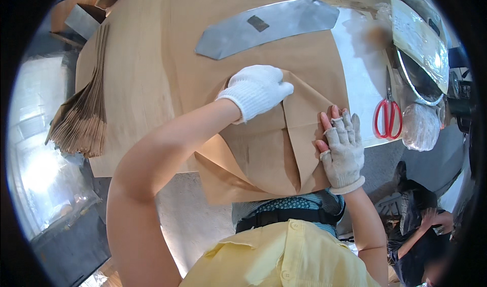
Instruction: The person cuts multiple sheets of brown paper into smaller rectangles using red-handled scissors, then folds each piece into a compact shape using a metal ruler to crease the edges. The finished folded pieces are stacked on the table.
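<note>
Fingers: left hand (257,89) flat, right hand (344,150) spread, grasping nothing | pressing folded brown paper (264,155) | scissors (388,118) nearby

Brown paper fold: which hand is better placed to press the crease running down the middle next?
Probably the left hand: it lies flat on the folded flap of the brown paper, right beside the crease. The right hand pins the paper's right edge, holding it steady.

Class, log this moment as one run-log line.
left hand: flat on folded brown paper | right hand: pressing paper edge | scissors: right, untouched
</note>
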Available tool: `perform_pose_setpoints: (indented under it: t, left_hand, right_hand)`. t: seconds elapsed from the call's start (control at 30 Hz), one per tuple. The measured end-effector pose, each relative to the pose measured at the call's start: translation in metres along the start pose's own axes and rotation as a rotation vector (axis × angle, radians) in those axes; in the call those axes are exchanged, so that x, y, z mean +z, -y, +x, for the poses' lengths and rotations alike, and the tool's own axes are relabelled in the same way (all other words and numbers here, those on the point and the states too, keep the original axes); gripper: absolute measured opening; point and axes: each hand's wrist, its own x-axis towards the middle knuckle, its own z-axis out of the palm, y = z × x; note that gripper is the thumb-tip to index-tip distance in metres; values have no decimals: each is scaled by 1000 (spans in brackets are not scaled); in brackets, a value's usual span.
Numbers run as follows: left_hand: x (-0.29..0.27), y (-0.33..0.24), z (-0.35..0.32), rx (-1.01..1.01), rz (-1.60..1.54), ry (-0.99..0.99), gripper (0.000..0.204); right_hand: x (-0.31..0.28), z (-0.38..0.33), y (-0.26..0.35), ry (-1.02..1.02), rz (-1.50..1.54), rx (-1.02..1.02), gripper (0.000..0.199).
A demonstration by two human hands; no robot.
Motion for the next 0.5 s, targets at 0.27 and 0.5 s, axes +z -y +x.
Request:
perform_pose_setpoints:
  t: [0.27,0.5]
  left_hand:
    - [13,-3,5,6,54,-69,42]
    - [-22,1,-34,83,54,-122,39]
  right_hand:
    - [8,-40,37,128,86,-412,57]
    - [5,47,29,-21,-105,-143,83]
